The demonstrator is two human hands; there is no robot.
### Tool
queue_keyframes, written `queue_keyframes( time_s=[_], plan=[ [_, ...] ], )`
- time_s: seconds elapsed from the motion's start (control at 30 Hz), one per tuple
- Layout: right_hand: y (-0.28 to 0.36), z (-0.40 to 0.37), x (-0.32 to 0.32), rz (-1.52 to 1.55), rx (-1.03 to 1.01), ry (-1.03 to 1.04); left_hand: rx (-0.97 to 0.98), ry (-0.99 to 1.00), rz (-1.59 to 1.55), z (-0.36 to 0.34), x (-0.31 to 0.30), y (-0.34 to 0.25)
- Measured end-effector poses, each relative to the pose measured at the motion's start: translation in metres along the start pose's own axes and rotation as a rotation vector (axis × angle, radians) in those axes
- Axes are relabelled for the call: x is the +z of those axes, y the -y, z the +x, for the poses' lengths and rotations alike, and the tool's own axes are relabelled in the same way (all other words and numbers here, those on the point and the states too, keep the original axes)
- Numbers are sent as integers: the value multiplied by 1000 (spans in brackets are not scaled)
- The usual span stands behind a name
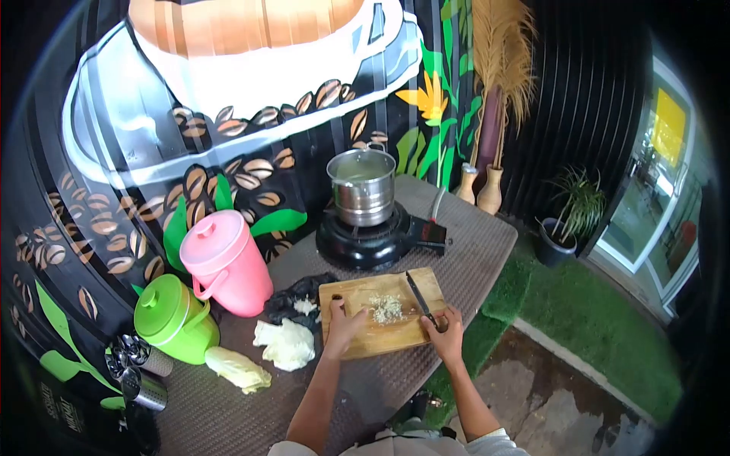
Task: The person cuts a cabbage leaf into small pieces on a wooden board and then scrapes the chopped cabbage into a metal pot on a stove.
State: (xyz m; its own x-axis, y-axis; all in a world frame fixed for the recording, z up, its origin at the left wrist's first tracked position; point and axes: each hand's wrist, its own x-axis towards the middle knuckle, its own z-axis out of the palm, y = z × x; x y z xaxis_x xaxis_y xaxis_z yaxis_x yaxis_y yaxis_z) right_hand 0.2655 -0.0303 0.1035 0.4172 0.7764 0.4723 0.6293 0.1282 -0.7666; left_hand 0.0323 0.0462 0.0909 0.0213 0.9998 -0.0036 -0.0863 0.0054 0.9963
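A wooden cutting board lies near the front edge of the table, with a small heap of finely chopped pale bits in its middle. My right hand grips the handle of a knife at the board's right side; the dark blade points away from me over the wood. On the left part of the board rests my left hand, thumb and fingers apart, close to the heap and holding nothing visible. Beside it are a black plastic bag and a crumpled whitish bundle.
Behind the board, a steel pot stands on a black portable stove. To the left are a pink jug, a green jug, a pale cabbage and metal utensil holders. The table ends at the right.
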Motion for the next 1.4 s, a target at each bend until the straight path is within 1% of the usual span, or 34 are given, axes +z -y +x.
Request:
queue_keyframes(
  time_s=[0.03, 0.07, 0.13, 0.17, 0.2, 0.23, 0.27, 0.33, 0.37, 0.4, 0.47, 0.5, 0.57, 0.6, 0.63, 0.67, 0.7, 0.77, 0.8, 0.87, 0.9, 0.93, 1.0, 1.03, 1.07, 1.13, 1.17, 1.2, 1.27, 1.3, 1.37, 1.4],
  plan=[
    [5, 15, -4, 77, 12, 58, -13, 4, 19, 10, 3, -8],
    [4, 31, -2, 83, 8, 58, -8, 0, 21, 14, 6, -27],
    [-1, 61, -2, 165, -7, 136, -164, 53, -151, 25, 13, -67],
    [-1, 76, -4, 168, -13, 135, -139, 15, -204, 48, 9, -52],
    [1, 92, -7, 201, -33, 188, -127, 13, -205, 56, 7, -62],
    [4, 128, -8, 242, -78, 237, -104, 7, -291, 73, 13, -87],
    [6, 147, -8, 249, -96, 236, -99, 4, -373, 77, 11, -104],
    [13, 181, -10, 463, -77, 388, -79, 18, -440, 85, 8, -133],
    [25, 198, -14, 552, -82, 430, -89, 25, -439, 73, 17, -171],
    [32, 213, -16, 561, -92, 436, -68, -6, -451, 65, 26, -196],
    [43, 244, -14, 543, -47, 585, -61, -54, -498, 63, 39, -238],
    [51, 256, -8, 596, -166, 519, -49, -64, -497, 75, 39, -246],
    [61, 286, 3, 565, -209, 542, -52, 15, -563, 103, 30, -258],
    [68, 302, 8, 526, -243, 557, -39, 5, -568, 116, 28, -267],
    [80, 316, 9, 517, -208, 604, -72, -63, -513, 129, 27, -278],
    [83, 331, 20, 519, -223, 614, -106, -132, -460, 143, 24, -287],
    [82, 347, 38, 549, -233, 627, -95, -144, -464, 165, 17, -290],
    [88, 372, 61, 580, -235, 659, -111, -257, -473, 211, 2, -290],
    [88, 383, 73, 588, -247, 667, -99, -269, -473, 215, 8, -300],
    [87, 405, 102, 559, -187, 686, -68, -372, -414, 220, 25, -318],
    [89, 414, 113, 571, -198, 693, -116, -357, -457, 247, 11, -312],
    [91, 422, 122, 591, -130, 712, -105, -368, -453, 257, 6, -315],
    [92, 438, 141, 628, 7, 745, -145, -360, -512, 274, 1, -318],
    [91, 446, 151, 623, -13, 757, -91, -400, -508, 281, 1, -316],
    [90, 453, 161, 629, -16, 762, -87, -407, -506, 287, -1, -315],
    [91, 460, 175, 655, -26, 742, 21, -322, -519, 296, -6, -310],
    [89, 464, 186, 658, -27, 749, 52, -326, -515, 301, -8, -308],
    [86, 465, 196, 689, -21, 714, 52, -334, -513, 302, -7, -307],
    [76, 465, 212, 723, -18, 685, 161, -315, -503, 303, -3, -304],
    [73, 464, 216, 697, -48, 665, 163, -322, -501, 313, -7, -298],
    [69, 461, 224, 675, -88, 636, 230, -381, -516, 339, -18, -281],
    [62, 459, 232, 677, -86, 639, 229, -384, -513, 338, -14, -279]
  ],
)
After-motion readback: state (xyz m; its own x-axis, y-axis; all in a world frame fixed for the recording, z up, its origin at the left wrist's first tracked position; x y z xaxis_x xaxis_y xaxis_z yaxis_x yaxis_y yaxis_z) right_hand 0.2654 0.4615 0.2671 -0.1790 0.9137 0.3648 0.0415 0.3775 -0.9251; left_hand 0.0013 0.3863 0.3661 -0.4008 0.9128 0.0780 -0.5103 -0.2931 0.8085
